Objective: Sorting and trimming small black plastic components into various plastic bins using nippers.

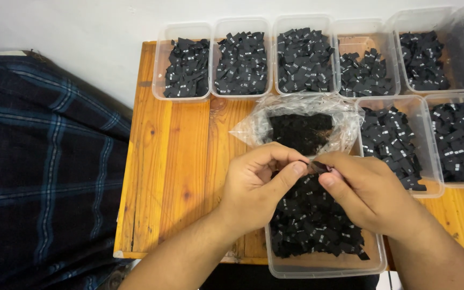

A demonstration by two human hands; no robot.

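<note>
My left hand (256, 182) and my right hand (363, 188) meet over a clear plastic tub (323, 266) near the table's front edge. Together they pinch one small black fabric label (316, 167) between thumbs and fingers. The tub below holds a heap of black labels (310, 225) with small white marks. Just behind my hands lies an open clear plastic bag (302, 126) with more black labels inside.
Several clear tubs of black labels line the back of the wooden table (173, 177), from one at the left (183, 67) across to the right, with two more (396, 142) on the right side. Dark plaid cloth (44, 166) lies to the left of the table.
</note>
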